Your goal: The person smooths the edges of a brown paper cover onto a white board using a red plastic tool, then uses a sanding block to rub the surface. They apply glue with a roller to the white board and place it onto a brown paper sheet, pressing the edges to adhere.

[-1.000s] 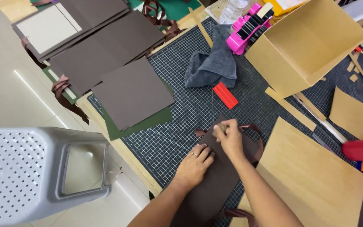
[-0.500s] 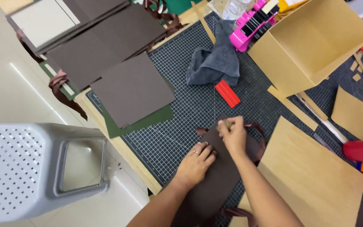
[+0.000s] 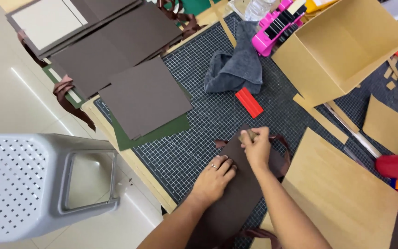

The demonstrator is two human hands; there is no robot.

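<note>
Worktop [image 3: 116, 133]: pale edge along the left; carries the mat and stock.
Mat [image 3: 199, 120]: dark gridded cutting mat, centre of the worktop.
Stool [image 3: 38, 184]: grey perforated plastic stool on the floor, left of the worktop.
Box [image 3: 342, 46]: open cardboard box, upper right, on its side.
Boards [image 3: 342, 193]: tan sheets right of the hands; one lies just beside the right forearm.
Sheets [image 3: 143, 97]: brown sheets stacked upper left, one on a green sheet.
Cloth [image 3: 233, 69]: grey, bunched, above the red block [image 3: 248, 102].
Strip [image 3: 236, 193]: dark brown strip, lying on the mat from the lower edge up to the hands; brown ribbon [image 3: 279, 140] shows at its far end.
Left hand [image 3: 215, 177]: flat, palm down, fingers spread on the strip's left side, pinning it; ring on one finger.
Right hand [image 3: 256, 147]: fingers curled, pinching a small tan piece [image 3: 247, 136] at the strip's top end; what the piece is cannot be told.
Pose: both forearms enter from the bottom, the right crossing over the strip, the wrist bent down.
Risk, judged: if the left hand eases, the strip could skid on the mat and end up askew.
Risk, judged: the right forearm could nudge the adjacent board, shifting it against the strip.
Risk, judged: the ribbon could snag under the strip's end.
</note>
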